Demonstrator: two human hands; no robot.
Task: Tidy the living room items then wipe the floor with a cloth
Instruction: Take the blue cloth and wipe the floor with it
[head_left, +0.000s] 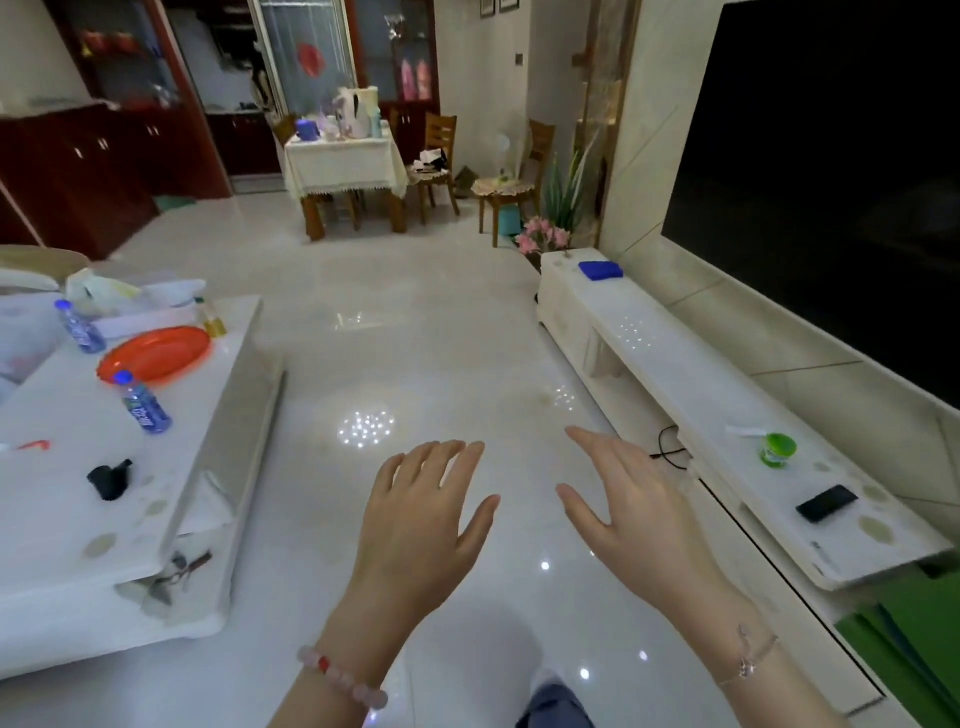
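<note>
Both hands, left (423, 512) and right (631, 512), outstretched, fingers spread, above glossy floor (415, 338)

The bench (62, 519) stands on the left and the low stand (675, 374) on the right beneath the television (831, 182), with the floor (415, 338) between them. On the bench a plate (156, 353) lies between the far bottle (80, 327) and the near bottle (145, 402). On the low stand a folded cloth (601, 269) lies at the far end, with a tub (777, 449) and a phone (827, 503) nearer. A dining table (345, 161) stands at the back
</note>
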